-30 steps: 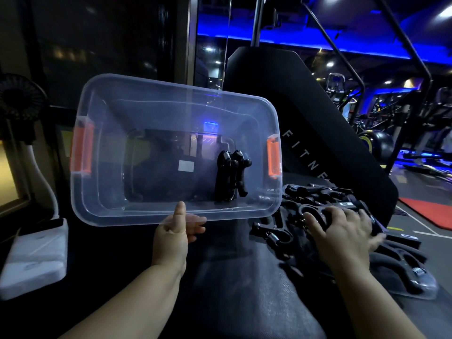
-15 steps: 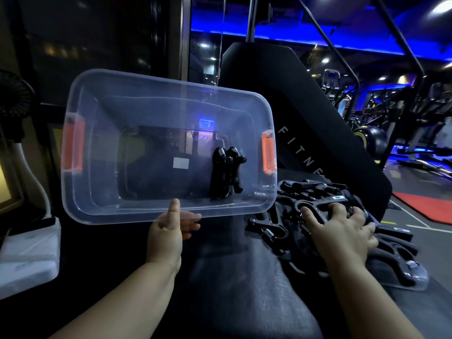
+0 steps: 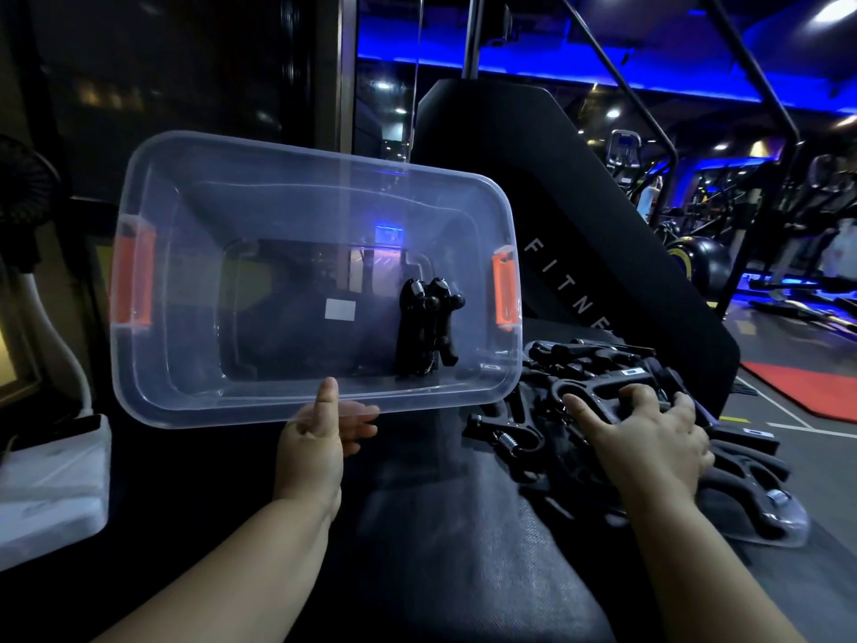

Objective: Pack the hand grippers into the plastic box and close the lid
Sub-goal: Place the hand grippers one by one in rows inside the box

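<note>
One clear plastic box [image 3: 297, 187] with two orange latches, one on the left end [image 3: 134, 276] and one on the right end [image 3: 504, 290], is being held up with its open mouth tilting toward the camera. What looks like two black grippers in the box [image 3: 424, 334] are leaning together near its right end, though the exact count is hard to tell. Many more are lying in a pile of hand grippers [image 3: 589, 359] just right of the box, too tangled to count, with one sprung gripper [image 3: 505, 438] lying at the pile's near left edge. The left hand [image 3: 315, 447] is gripping the box's near rim, its thumb [image 3: 327, 396] pressing on the inside and the fingers curling underneath, well left of the grippers inside. The right hand [image 3: 649, 438] is lying on the pile, its fingers curling over the topmost grippers. The pile is sitting on a black padded bench [image 3: 463, 549], with a clear plastic piece [image 3: 788, 526] showing under its far right edge. An upright black pad [image 3: 579, 215] lettered "FITNE" is rising behind. The room is looking like a dim gym under blue lighting, with a red mat [image 3: 807, 387] lying on the floor at right.
</note>
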Action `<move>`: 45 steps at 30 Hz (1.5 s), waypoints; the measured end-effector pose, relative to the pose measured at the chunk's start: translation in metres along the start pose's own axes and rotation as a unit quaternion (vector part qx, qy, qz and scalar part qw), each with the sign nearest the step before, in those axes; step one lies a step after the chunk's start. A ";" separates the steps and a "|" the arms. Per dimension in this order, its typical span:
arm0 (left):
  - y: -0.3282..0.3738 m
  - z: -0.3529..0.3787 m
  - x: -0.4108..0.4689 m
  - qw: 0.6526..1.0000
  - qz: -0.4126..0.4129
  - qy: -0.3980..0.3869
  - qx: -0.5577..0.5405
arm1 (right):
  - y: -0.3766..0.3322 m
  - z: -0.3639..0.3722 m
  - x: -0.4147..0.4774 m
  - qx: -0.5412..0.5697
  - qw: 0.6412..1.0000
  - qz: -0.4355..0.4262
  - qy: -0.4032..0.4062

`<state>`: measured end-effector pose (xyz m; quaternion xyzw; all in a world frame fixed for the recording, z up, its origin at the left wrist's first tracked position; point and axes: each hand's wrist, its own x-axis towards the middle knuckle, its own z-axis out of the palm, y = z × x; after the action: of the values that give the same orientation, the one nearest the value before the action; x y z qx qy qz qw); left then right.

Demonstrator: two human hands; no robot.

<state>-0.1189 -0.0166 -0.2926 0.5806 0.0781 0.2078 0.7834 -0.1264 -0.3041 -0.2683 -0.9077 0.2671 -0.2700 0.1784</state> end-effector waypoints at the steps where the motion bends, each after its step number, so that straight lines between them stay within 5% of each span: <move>1: 0.000 0.000 0.000 1.000 0.000 0.000 -0.001 | 0.000 0.000 0.000 -0.003 1.000 -0.008 -0.003; 6: 0.000 0.000 0.000 1.000 0.000 -0.002 0.001 | 0.002 0.000 0.001 -0.009 0.999 -0.041 0.005; 18: 0.001 -0.001 -0.001 1.000 -0.008 0.000 0.005 | 0.004 0.002 -0.005 0.198 0.965 -0.156 0.067; 40: 0.002 -0.001 -0.002 1.000 -0.002 -0.005 -0.013 | 0.001 0.006 -0.006 0.253 0.928 -0.272 0.035; 45: 0.004 -0.001 -0.003 1.000 0.000 -0.012 -0.013 | -0.006 0.001 -0.011 0.300 0.902 -0.299 0.084</move>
<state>-0.1235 -0.0160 -0.2892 0.5726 0.0662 0.2017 0.7919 -0.1313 -0.2929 -0.2710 -0.8226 -0.0960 -0.4527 0.3302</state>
